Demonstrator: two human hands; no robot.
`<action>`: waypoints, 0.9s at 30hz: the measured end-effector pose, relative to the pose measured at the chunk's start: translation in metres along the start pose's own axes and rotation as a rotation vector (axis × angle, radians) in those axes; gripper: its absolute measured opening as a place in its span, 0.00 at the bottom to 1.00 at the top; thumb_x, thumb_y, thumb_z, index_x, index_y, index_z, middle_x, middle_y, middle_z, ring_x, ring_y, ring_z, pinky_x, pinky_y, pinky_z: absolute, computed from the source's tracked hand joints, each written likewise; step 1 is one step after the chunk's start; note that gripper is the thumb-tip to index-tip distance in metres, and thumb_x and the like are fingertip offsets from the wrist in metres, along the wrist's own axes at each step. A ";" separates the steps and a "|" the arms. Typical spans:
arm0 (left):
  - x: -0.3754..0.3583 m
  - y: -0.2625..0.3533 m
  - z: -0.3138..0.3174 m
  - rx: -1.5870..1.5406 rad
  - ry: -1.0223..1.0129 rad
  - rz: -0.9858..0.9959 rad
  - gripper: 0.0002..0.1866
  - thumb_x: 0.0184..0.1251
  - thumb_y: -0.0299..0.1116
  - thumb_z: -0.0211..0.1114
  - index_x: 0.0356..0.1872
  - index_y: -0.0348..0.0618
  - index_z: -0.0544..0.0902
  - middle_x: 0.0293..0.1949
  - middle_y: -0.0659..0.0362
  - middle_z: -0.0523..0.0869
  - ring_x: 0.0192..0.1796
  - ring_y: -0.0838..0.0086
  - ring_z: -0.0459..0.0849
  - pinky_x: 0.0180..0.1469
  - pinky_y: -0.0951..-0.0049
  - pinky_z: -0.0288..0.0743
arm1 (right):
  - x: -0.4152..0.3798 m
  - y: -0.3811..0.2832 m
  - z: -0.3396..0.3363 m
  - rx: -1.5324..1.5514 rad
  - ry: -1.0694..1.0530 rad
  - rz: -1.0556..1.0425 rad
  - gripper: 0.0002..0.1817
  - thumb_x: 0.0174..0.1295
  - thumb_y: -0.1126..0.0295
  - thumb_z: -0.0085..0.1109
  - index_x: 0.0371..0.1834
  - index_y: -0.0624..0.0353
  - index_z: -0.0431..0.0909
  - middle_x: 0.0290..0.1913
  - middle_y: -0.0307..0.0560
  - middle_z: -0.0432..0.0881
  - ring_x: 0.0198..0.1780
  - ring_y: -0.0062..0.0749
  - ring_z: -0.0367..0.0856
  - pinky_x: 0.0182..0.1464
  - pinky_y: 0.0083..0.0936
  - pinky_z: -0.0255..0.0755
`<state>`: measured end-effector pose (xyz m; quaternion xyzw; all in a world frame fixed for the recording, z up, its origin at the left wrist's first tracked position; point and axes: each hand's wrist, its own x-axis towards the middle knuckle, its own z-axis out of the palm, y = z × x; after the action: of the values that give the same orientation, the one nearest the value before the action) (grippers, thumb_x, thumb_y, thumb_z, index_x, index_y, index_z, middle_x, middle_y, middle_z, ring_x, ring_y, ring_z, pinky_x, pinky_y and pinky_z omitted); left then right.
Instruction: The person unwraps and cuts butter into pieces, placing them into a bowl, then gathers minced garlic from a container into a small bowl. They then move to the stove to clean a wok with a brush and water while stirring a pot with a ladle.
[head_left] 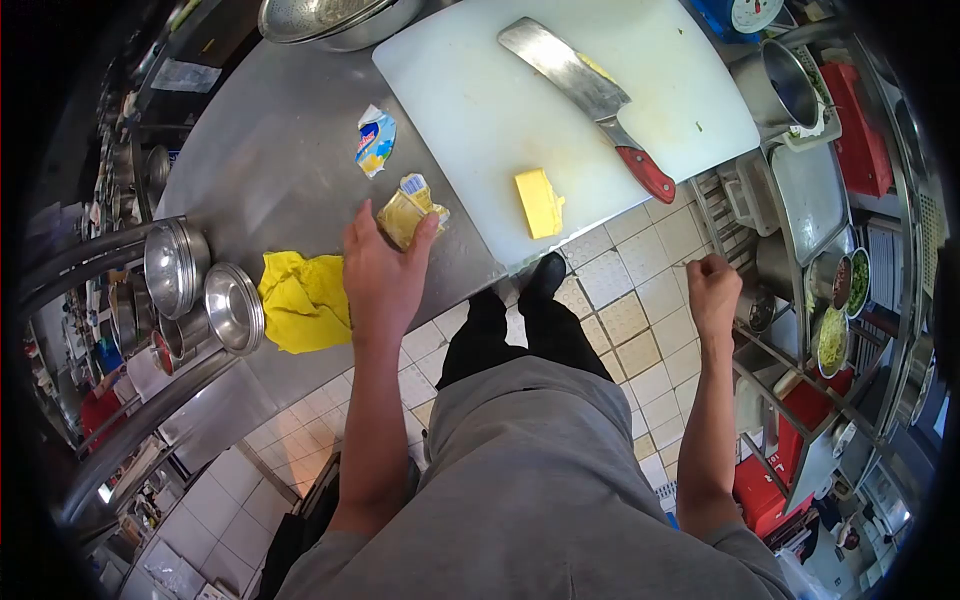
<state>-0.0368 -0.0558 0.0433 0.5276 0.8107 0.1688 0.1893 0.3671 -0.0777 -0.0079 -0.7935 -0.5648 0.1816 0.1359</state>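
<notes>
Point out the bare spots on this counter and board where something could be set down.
Free: white cutting board left of the cleaver, and steel counter above the yellow cloth. Crowded: stacked steel bowls at left, butter block near the board's edge.

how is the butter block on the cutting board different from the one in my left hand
The butter block on the board is bare, while the butter in the left hand sits in an opened wrapper. The board block lies untouched on the white cutting board; the wrapped piece is gripped over the steel counter. The board block looks a cleaner rectangle. Both are yellow.
</notes>
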 end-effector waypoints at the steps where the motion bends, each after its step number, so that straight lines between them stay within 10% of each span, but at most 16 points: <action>1: 0.002 0.004 0.005 0.062 0.022 -0.033 0.40 0.62 0.51 0.72 0.67 0.31 0.71 0.60 0.39 0.77 0.59 0.47 0.80 0.61 0.54 0.74 | -0.002 0.002 0.007 0.003 -0.001 -0.002 0.10 0.60 0.73 0.62 0.38 0.68 0.87 0.27 0.60 0.85 0.28 0.45 0.86 0.37 0.37 0.78; 5: 0.009 0.010 0.013 0.129 -0.028 -0.086 0.41 0.63 0.55 0.69 0.67 0.32 0.69 0.58 0.39 0.79 0.58 0.44 0.82 0.60 0.50 0.76 | -0.007 -0.006 0.007 0.138 -0.062 -0.238 0.23 0.55 0.76 0.64 0.57 0.66 0.82 0.32 0.61 0.86 0.33 0.45 0.87 0.41 0.36 0.79; 7: 0.010 0.010 0.011 0.123 -0.059 -0.096 0.39 0.63 0.52 0.70 0.67 0.33 0.70 0.58 0.38 0.79 0.58 0.45 0.82 0.60 0.51 0.77 | -0.007 -0.036 -0.006 0.019 -0.391 0.206 0.32 0.55 0.78 0.64 0.68 0.62 0.75 0.44 0.63 0.85 0.42 0.45 0.87 0.48 0.36 0.80; 13: 0.009 -0.022 0.004 -0.577 -0.245 -0.247 0.30 0.62 0.33 0.69 0.65 0.36 0.72 0.52 0.49 0.84 0.51 0.64 0.86 0.49 0.65 0.84 | -0.038 -0.045 0.023 0.238 -0.183 -0.300 0.24 0.56 0.77 0.66 0.60 0.64 0.80 0.33 0.56 0.87 0.36 0.45 0.87 0.43 0.35 0.80; 21: -0.014 -0.039 -0.007 -1.425 -0.596 -0.187 0.30 0.66 0.22 0.58 0.71 0.39 0.66 0.60 0.52 0.77 0.61 0.61 0.82 0.55 0.57 0.85 | -0.069 -0.159 0.009 0.884 -0.408 -0.076 0.06 0.68 0.77 0.63 0.46 0.65 0.84 0.38 0.41 0.86 0.35 0.17 0.79 0.37 0.18 0.73; 25: -0.020 -0.037 -0.005 -1.511 -0.602 -0.153 0.33 0.65 0.24 0.57 0.74 0.40 0.63 0.63 0.50 0.76 0.65 0.58 0.79 0.60 0.50 0.83 | -0.075 -0.198 0.026 0.919 -0.475 -0.185 0.16 0.64 0.78 0.67 0.54 0.63 0.82 0.48 0.45 0.84 0.37 0.21 0.80 0.36 0.19 0.74; 27: -0.022 -0.038 -0.008 -1.496 -0.575 -0.137 0.34 0.65 0.27 0.59 0.74 0.41 0.62 0.65 0.48 0.76 0.65 0.56 0.79 0.60 0.49 0.82 | -0.073 -0.218 0.019 0.772 -0.502 -0.362 0.26 0.56 0.78 0.69 0.61 0.59 0.79 0.58 0.54 0.79 0.40 0.38 0.86 0.43 0.31 0.81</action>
<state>-0.0627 -0.0908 0.0350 0.2330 0.4329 0.5126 0.7039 0.1525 -0.0755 0.0762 -0.5062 -0.6002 0.5367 0.3090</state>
